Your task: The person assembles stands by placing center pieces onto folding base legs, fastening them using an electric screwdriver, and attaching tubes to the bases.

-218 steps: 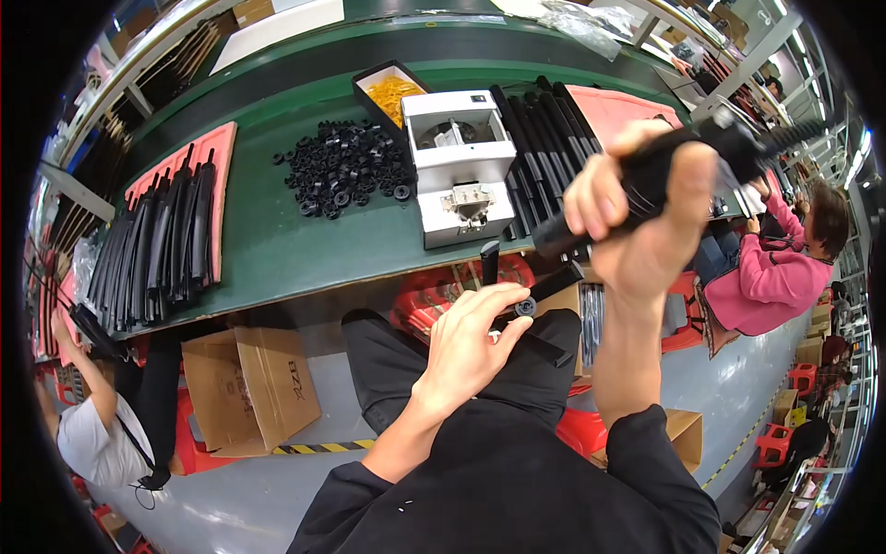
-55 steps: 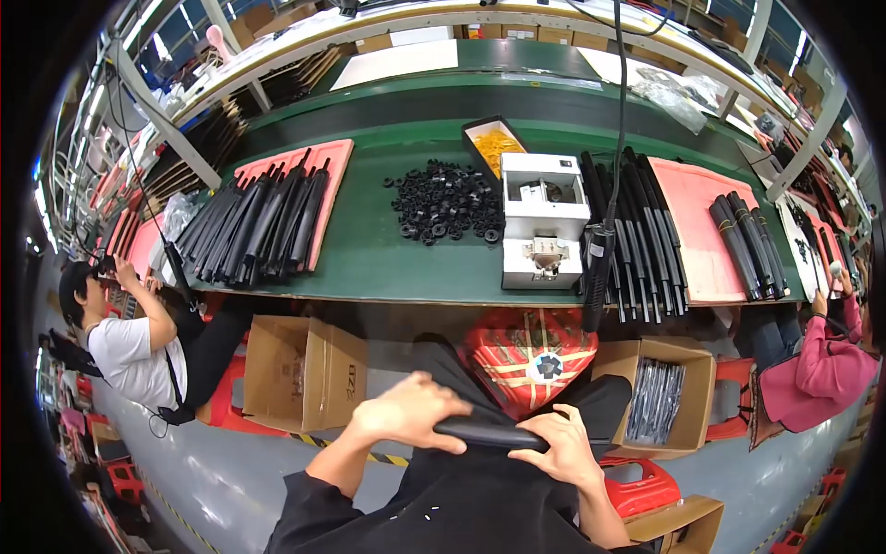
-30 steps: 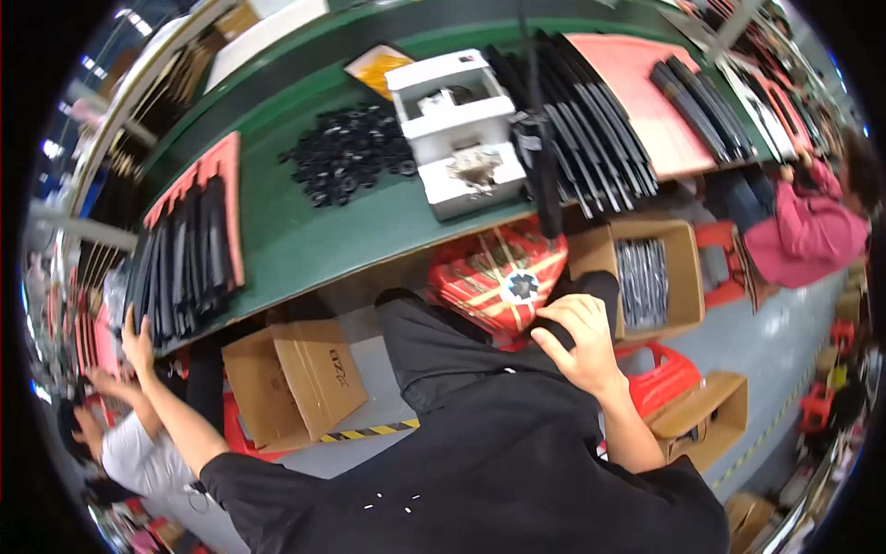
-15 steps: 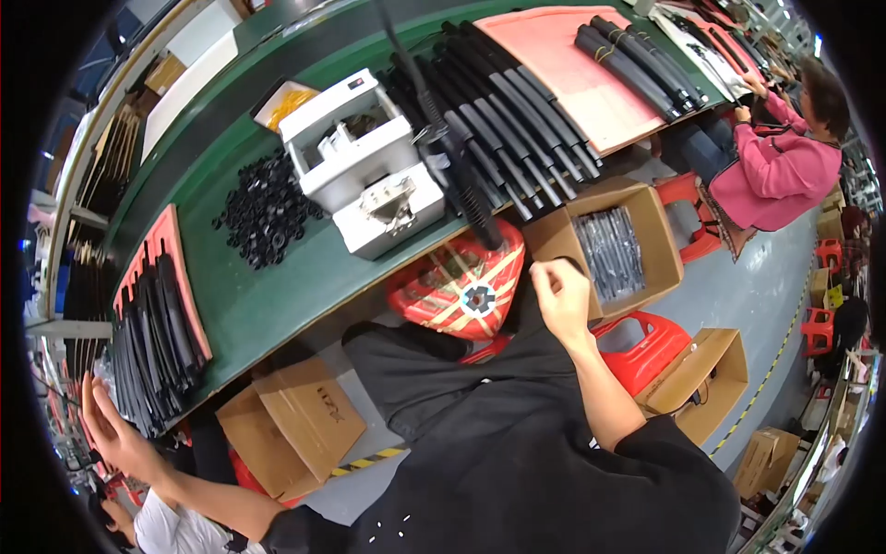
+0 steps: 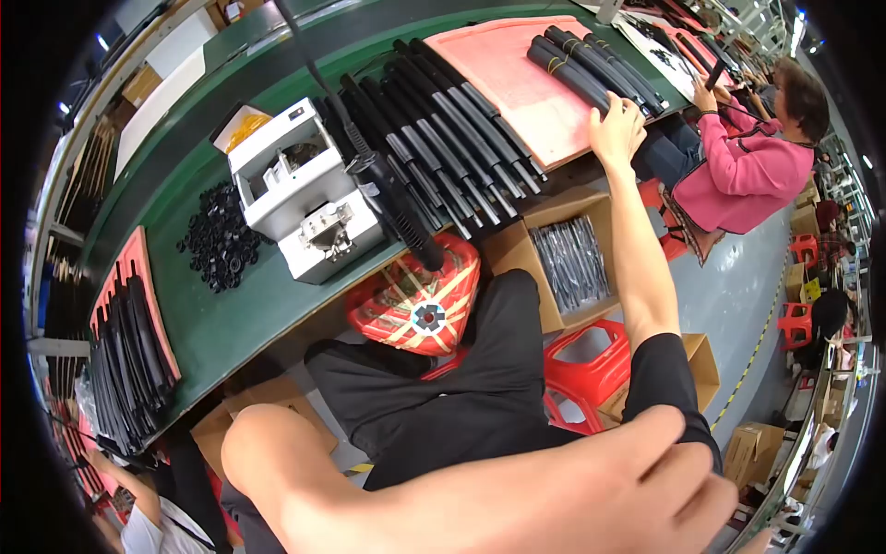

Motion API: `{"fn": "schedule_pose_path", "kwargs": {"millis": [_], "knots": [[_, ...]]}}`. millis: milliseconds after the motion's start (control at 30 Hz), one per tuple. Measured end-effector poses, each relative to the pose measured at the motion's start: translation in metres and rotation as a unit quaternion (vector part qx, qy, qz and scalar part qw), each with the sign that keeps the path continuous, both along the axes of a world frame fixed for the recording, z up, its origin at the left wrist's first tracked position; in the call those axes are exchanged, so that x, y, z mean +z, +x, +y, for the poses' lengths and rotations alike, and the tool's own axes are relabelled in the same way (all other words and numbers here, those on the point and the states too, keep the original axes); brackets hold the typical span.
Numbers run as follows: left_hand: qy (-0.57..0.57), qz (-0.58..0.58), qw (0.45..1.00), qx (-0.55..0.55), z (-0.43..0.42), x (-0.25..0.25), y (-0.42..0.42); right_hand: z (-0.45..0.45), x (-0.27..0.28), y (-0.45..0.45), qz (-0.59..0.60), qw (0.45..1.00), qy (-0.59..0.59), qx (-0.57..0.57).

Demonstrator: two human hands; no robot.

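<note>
Right hand (image 5: 617, 132) now up at bundled tubes (image 5: 566, 78), grip half-curled, can't tell if holding. Left hand (image 5: 572, 489) swung off black rods (image 5: 137, 355) to close-up, grip unclear.

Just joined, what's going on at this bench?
Someone's right hand is at the near end of banded black tubes on a pink mat; can't tell if it's gripping. The left hand is curled close to the camera, nothing visible in it. A white machine and small black parts sit farther left, untouched.
</note>
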State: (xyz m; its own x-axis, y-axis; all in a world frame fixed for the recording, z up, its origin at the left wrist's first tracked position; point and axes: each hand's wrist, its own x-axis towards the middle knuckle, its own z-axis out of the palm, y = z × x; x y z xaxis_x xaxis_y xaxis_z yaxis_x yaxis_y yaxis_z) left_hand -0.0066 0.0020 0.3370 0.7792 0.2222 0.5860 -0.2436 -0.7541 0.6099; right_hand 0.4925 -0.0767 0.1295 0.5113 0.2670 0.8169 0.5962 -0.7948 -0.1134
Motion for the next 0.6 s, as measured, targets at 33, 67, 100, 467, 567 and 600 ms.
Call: {"fn": "schedule_pose_path", "kwargs": {"millis": [33, 67, 100, 467, 567, 600], "knots": [[-0.031, -0.003, 1.0, 0.0, -0.001, -0.008, 0.006, -0.001, 0.002, 0.011, -0.017, 0.996, -0.068, -0.049], [-0.062, -0.004, 0.998, -0.002, -0.003, -0.016, 0.012, -0.004, 0.003, 0.022, -0.018, 0.996, -0.066, -0.053], [-0.094, -0.003, 0.996, -0.005, -0.004, -0.025, 0.017, -0.004, 0.007, 0.023, 0.017, 0.992, -0.108, -0.057], [-0.43, 0.021, 0.902, -0.025, -0.013, -0.102, 0.043, -0.054, 0.075, -0.224, 0.545, 0.679, 0.332, 0.363], [-0.503, 0.017, 0.864, -0.008, -0.013, -0.099, 0.041, -0.075, 0.07, -0.332, 0.633, 0.603, 0.273, 0.402], [-0.526, 0.013, 0.851, 0.002, -0.011, -0.098, 0.037, -0.078, 0.068, -0.357, 0.665, 0.572, 0.222, 0.427]]}}
